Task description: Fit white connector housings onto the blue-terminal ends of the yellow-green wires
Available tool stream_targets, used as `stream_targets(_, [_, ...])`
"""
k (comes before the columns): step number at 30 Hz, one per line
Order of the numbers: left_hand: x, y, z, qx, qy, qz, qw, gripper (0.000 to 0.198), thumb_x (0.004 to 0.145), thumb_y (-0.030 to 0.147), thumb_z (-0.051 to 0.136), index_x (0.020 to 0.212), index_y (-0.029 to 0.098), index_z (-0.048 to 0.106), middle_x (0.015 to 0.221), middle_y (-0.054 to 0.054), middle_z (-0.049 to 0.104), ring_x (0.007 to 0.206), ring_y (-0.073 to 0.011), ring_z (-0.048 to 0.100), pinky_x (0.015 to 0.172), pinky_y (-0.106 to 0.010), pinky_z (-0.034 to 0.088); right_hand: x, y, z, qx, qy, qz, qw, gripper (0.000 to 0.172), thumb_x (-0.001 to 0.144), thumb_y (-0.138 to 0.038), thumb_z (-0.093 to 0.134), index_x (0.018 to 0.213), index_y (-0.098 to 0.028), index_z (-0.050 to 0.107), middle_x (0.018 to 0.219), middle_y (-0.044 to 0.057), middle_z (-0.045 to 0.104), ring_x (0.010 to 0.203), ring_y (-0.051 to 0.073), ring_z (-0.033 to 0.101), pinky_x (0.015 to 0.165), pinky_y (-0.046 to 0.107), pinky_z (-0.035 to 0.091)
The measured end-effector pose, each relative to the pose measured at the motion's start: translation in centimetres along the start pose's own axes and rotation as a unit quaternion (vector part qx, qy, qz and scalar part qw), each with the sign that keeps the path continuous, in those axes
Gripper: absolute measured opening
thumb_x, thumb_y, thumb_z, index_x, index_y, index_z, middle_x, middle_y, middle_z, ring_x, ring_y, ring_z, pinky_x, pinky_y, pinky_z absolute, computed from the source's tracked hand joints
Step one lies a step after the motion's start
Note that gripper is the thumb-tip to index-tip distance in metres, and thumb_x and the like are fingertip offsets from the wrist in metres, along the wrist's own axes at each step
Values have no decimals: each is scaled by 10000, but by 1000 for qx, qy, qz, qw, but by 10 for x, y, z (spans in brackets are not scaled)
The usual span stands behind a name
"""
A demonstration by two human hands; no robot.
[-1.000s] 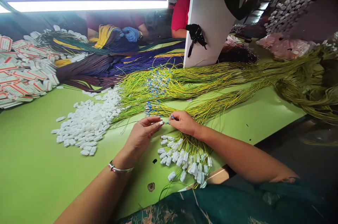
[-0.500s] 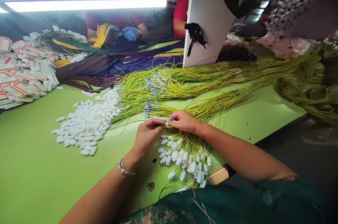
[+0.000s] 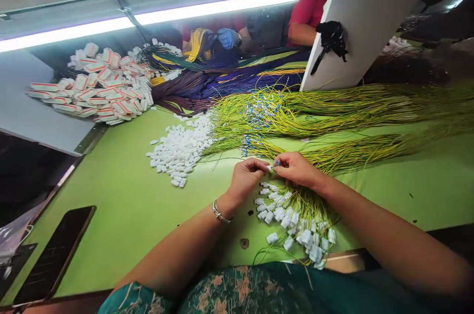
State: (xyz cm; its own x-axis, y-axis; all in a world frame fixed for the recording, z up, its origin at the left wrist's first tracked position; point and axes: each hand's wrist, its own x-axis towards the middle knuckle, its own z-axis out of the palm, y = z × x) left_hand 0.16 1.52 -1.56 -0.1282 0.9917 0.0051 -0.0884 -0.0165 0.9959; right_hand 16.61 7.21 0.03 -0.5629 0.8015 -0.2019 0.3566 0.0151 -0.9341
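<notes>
Between the fingertips of my left hand (image 3: 249,176) is a small white plastic connector (image 3: 269,168). My right hand (image 3: 295,168) is closed in a pinch on a yellow-green wire close to it, and a blue tip (image 3: 277,162) shows at its fingers. The two hands nearly meet; whether the wire sits inside the connector I cannot tell. Below my right hand hangs a bunch of yellow-green wires with white connectors (image 3: 285,215) on their ends. Loose white connectors (image 3: 181,143) lie heaped to the left. Behind my hands stretch bundles of yellow-green wires (image 3: 344,106), several with blue tips.
A phone (image 3: 55,255) lies at the table's left front edge. White-and-red parts (image 3: 107,84) are piled at the back left, beside dark purple wires (image 3: 192,84). A white panel (image 3: 351,22) stands at the back. Across the table, a co-worker's blue-gloved hand (image 3: 227,38) holds wires.
The camera view has swung left, bringing the phone and left table edge into sight. Both hands keep their pinch near each other, the connector still at my left fingertips.
</notes>
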Motion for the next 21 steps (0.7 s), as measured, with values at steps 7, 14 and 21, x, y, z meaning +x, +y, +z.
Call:
stream_targets(7, [-17, 17, 2, 195, -222, 26, 955, 132, 665, 82, 580, 672, 155, 689, 711, -44, 684, 662, -144, 625, 654, -255, 509, 0, -2, -2, 39, 35, -33, 998, 226, 679, -355, 615, 692, -131, 588, 601, 7, 619, 431, 49, 392, 415, 184, 307])
stream_targets(14, [17, 57, -150, 474, 83, 269, 834, 255, 823, 353, 560, 965, 184, 688, 1058, -104, 665, 1096, -229, 546, 1045, -421, 350, -3, -3, 3, 50, 15, 1, 999, 312, 699, -396, 613, 850, -124, 600, 607, 13, 630, 354, 46, 392, 349, 182, 290])
stream_targets(21, [34, 28, -257, 522, 78, 123, 840, 644, 883, 605, 240, 1080, 152, 653, 1219, -145, 590, 1186, -258, 489, 1058, -431, 313, -2, 2, 6, 28, 18, -39, 999, 213, 711, -327, 586, 809, -138, 598, 591, 5, 630, 383, 55, 407, 386, 189, 312])
